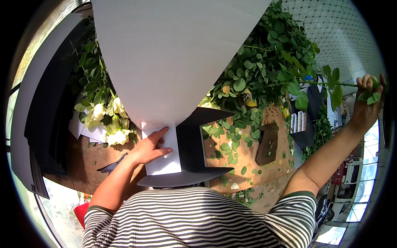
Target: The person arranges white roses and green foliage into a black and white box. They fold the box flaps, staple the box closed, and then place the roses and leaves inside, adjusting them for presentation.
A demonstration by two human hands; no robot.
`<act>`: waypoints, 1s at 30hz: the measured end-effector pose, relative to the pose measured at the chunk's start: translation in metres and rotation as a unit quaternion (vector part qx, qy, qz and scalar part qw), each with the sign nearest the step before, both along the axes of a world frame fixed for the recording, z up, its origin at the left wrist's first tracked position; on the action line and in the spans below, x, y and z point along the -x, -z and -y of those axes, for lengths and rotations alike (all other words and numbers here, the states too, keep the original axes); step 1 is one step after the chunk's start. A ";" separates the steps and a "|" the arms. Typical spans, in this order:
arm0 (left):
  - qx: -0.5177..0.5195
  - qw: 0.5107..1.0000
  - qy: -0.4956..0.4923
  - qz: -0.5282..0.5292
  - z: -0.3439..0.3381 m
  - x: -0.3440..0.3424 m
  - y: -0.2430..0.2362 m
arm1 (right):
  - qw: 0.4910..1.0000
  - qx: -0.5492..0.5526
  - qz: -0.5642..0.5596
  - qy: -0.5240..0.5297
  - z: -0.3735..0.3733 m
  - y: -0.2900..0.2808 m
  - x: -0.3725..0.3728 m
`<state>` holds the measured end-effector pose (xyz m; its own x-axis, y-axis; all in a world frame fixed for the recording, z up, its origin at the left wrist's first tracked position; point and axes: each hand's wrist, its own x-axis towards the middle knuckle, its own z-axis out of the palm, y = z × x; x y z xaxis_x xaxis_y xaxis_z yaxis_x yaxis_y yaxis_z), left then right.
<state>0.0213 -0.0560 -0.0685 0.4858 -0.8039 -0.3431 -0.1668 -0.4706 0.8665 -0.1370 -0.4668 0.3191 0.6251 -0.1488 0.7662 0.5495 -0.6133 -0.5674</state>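
My left hand point(151, 149) rests on the white inner face of a folded cardboard piece point(163, 163), index finger and thumb stretched out, holding nothing. The cardboard has black side flaps, and a large white panel point(173, 49) rises away from me. Out at the far right, my right hand point(368, 97) is raised and closed around a leafy green stem point(345, 84). The stem reaches left toward a leafy heap, and whether it bears a flower I cannot tell. Cream roses point(118, 136) lie to the left of the panel.
A large heap of leafy stems point(264, 62) fills the back right. Loose leaves point(233, 149) and a brown flat piece point(268, 144) lie on the wooden table point(248, 180). Stacked black-and-white cardboard point(49, 115) stands at left. A dark pointed tool point(112, 162) lies by my left forearm.
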 end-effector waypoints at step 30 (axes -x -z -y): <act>0.046 0.962 0.206 0.171 -0.021 0.029 -0.005 | 0.874 0.436 -0.095 0.191 -0.043 0.214 -0.173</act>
<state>-0.0078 -0.0349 -0.0637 0.1916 -0.9718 -0.1376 -0.6053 -0.2274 0.7628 0.0357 -0.4239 0.1053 0.7862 0.2148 0.5794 0.1571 -0.9763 0.1488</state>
